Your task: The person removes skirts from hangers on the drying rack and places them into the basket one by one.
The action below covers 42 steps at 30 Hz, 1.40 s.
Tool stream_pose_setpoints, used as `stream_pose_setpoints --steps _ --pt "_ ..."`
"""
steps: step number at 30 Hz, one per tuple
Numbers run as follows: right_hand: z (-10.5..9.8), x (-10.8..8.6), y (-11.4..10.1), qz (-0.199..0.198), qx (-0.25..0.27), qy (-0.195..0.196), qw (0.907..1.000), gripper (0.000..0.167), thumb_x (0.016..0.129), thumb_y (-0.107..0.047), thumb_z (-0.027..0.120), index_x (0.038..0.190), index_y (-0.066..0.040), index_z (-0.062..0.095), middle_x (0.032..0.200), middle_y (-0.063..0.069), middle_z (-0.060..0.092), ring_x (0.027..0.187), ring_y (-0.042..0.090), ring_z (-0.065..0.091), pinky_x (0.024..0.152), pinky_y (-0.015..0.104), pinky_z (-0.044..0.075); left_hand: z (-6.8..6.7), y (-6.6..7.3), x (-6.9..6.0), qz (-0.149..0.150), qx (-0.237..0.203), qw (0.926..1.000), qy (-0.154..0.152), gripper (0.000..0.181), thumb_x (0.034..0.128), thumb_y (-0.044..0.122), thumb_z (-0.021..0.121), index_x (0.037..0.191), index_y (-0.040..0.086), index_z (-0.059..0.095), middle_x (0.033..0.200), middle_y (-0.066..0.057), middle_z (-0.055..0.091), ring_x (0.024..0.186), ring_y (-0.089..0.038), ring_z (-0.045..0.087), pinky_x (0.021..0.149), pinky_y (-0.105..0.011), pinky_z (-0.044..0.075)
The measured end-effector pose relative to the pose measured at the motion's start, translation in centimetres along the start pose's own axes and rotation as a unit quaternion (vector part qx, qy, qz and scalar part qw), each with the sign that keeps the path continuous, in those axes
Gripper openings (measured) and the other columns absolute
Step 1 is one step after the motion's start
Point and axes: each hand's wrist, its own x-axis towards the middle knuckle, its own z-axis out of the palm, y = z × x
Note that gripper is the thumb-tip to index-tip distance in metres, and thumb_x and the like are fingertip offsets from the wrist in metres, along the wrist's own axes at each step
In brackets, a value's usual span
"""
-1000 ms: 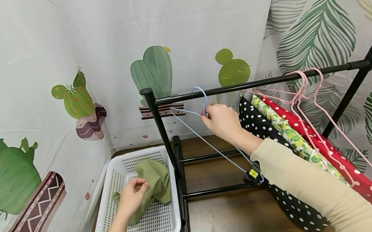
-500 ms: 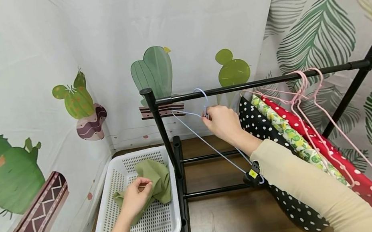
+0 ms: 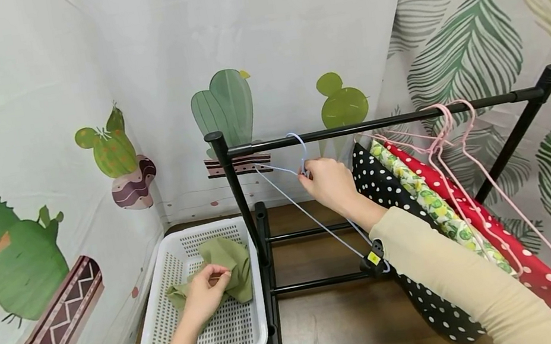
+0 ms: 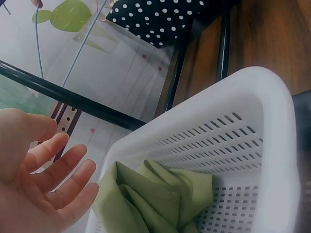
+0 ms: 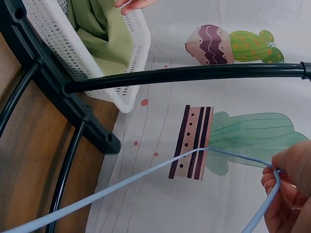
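My right hand point(image 3: 330, 182) pinches a light blue hanger point(image 3: 294, 208) at the base of its hook, and the hook loops over the rack's top bar point(image 3: 381, 124). In the right wrist view the blue hanger point(image 5: 146, 171) carries no cloth. My left hand point(image 3: 206, 293) hovers over the white basket point(image 3: 143, 343), its fingers loosely bent and nothing in them. Below and beside it, a crumpled olive green cloth point(image 3: 229, 257) lies in the basket. The left wrist view shows the fingers apart from the green cloth point(image 4: 160, 194).
The black rack stands on a brown wooden surface point(image 3: 313, 328). At its right hang pink hangers point(image 3: 447, 138), with black dotted cloth point(image 3: 379, 179), lemon-print cloth point(image 3: 428, 196) and red dotted cloth point(image 3: 477, 218). A printed curtain point(image 3: 151, 35) closes off the back.
My left hand has shifted slightly right over the basket. The right hand keeps its hold, and the blue hanger's hook has moved slightly on the bar.
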Motion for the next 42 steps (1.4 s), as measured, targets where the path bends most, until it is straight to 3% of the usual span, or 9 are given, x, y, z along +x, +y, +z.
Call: stream_pose_setpoints --steps 19,29,42 --pt "0.2 -0.1 0.0 -0.009 0.005 -0.026 0.9996 0.024 0.086 -0.033 0.061 0.073 -0.013 0.062 0.063 -0.002 0.061 0.055 0.023 0.057 0.043 0.037 0.043 1.8 2.0 -0.4 0.020 -0.030 0.9991 -0.024 0.009 0.0878 0.011 0.060 0.095 0.009 0.065 0.089 -0.001 0.066 0.082 -0.013 0.061 0.073 -0.024 0.049" --pt "-0.1 -0.1 0.0 -0.012 0.002 -0.034 0.9994 0.024 0.086 -0.035 0.061 0.073 -0.014 0.062 0.062 -0.002 0.060 0.056 0.023 0.057 0.044 0.038 0.043 2.5 2.1 -0.5 0.033 -0.041 0.9982 -0.028 0.008 0.0873 0.009 0.060 0.092 0.013 0.065 0.087 0.001 0.065 0.080 -0.011 0.061 0.073 -0.024 0.049" --pt "-0.2 -0.3 0.3 -0.012 -0.001 -0.033 0.9994 0.029 0.085 -0.034 0.062 0.064 -0.016 0.054 0.058 -0.003 0.055 0.054 0.023 0.055 0.042 0.037 0.040 3.0 2.5 -0.8 0.026 -0.042 0.9983 -0.032 0.006 0.0880 0.012 0.061 0.092 0.015 0.065 0.088 0.002 0.065 0.083 -0.011 0.060 0.076 -0.026 0.049"
